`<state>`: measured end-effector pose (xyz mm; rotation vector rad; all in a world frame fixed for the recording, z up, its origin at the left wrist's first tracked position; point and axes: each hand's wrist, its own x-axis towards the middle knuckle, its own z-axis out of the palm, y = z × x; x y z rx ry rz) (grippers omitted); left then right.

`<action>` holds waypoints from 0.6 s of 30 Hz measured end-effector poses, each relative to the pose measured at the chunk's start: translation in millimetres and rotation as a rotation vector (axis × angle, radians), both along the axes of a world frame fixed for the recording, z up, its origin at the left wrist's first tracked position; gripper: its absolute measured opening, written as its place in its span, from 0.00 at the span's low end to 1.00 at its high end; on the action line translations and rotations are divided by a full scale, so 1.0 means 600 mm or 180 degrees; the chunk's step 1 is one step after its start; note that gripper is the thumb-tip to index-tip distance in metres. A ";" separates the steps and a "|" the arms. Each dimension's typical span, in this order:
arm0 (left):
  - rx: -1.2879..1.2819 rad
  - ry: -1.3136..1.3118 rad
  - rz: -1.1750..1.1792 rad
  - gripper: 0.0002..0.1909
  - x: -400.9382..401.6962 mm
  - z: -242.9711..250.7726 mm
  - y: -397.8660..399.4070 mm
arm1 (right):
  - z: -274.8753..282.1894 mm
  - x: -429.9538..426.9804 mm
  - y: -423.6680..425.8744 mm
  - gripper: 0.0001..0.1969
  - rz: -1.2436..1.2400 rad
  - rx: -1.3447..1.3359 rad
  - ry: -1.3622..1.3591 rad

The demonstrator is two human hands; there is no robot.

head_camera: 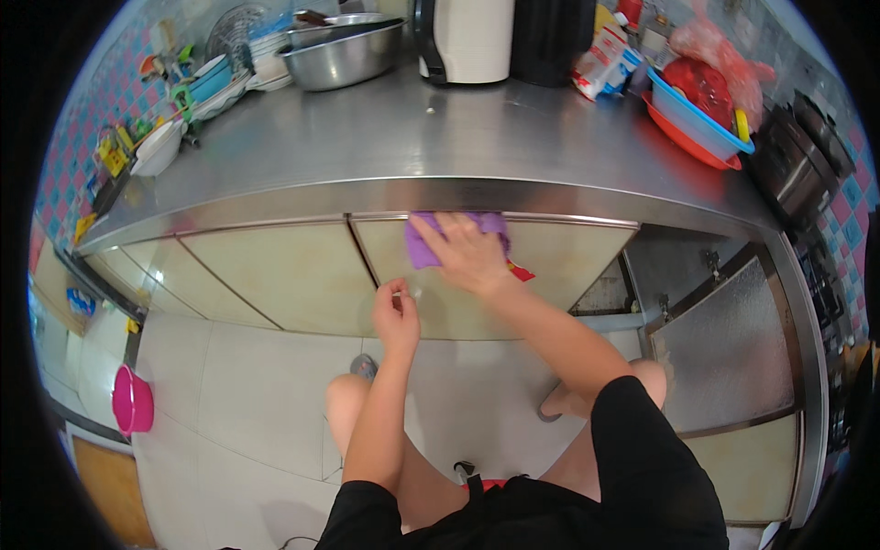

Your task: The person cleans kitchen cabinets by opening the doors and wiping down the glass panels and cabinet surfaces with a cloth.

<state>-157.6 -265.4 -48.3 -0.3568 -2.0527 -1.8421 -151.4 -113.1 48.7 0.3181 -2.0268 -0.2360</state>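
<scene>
My right hand (474,254) lies spread on a purple cloth (421,251), pressing it against the upper part of a cream cabinet door (550,254) just under the counter's edge. A small red piece (521,272) shows beside that wrist, partly covered; whether it is a sticker or something loose is unclear. My left hand (397,316) hangs in front of the same door, near its left edge. Its fingers are curled in, and nothing shows in them.
Above the doors runs a stainless steel counter (330,144) carrying a metal basin (344,58), a white kettle (466,41) and a blue basket (698,103). A cabinet opening (608,289) lies at right. On the tiled floor at left stands a pink bucket (133,402).
</scene>
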 end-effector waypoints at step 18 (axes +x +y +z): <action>-0.1123 0.0897 -0.0504 0.13 0.072 0.026 0.046 | -0.068 0.113 0.165 0.29 -0.0365 -0.3112 0.1502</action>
